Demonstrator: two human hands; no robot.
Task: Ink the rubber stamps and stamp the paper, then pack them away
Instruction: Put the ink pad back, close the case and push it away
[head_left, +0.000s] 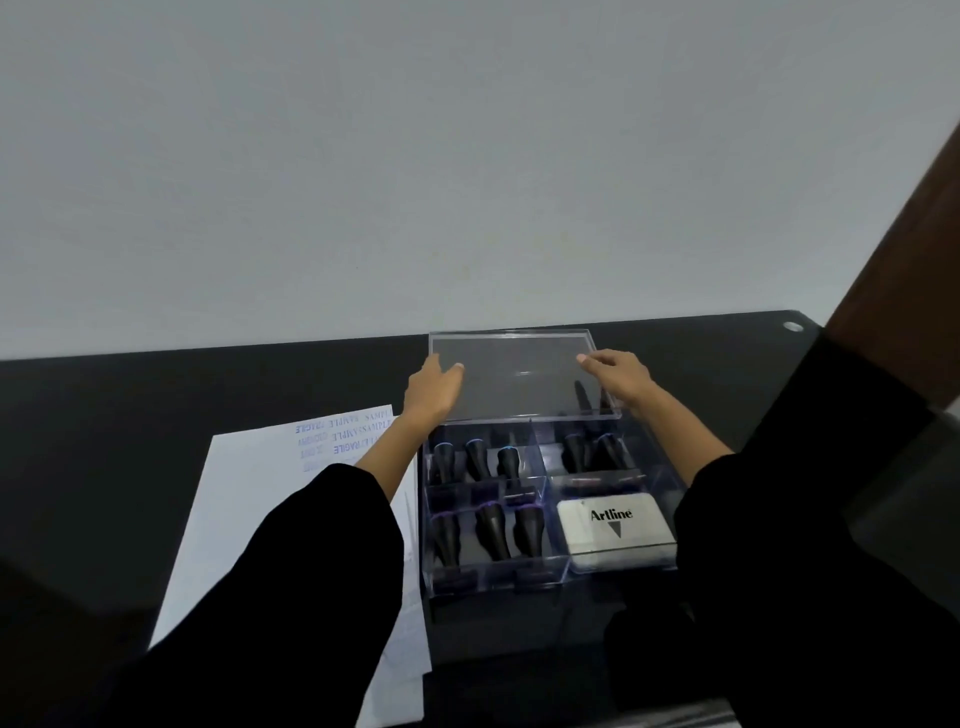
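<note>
You have the clear lid by its two short sides. Your left hand grips the left edge with the thumb on top, and your right hand grips the right edge the same way. The fingers underneath are mostly hidden. The lid hangs over the far end of the box, toward the table's far edge, so the near compartments are uncovered.

The stamps stand in the left compartments and the far right one, and the pad lies in the near right one. The paper, just left of the box, already carries blue prints. This looks like the closing step of the packing.

- Keep the lid level and bring it toward you until all four corners sit over the box's corners.
- Lower both sides together. If one side drops first, the lid will likely jam on the rim or a divider.
- Watch the stamp handles. Whether they all clear the rim isn't plain from here, so stop and reseat any stamp the lid touches.
- Clear plastic is slick, so grip it firmly by the edges and keep your thumbs off the middle to avoid smudging it.
- Let go only once the lid sits flat all round.
</note>
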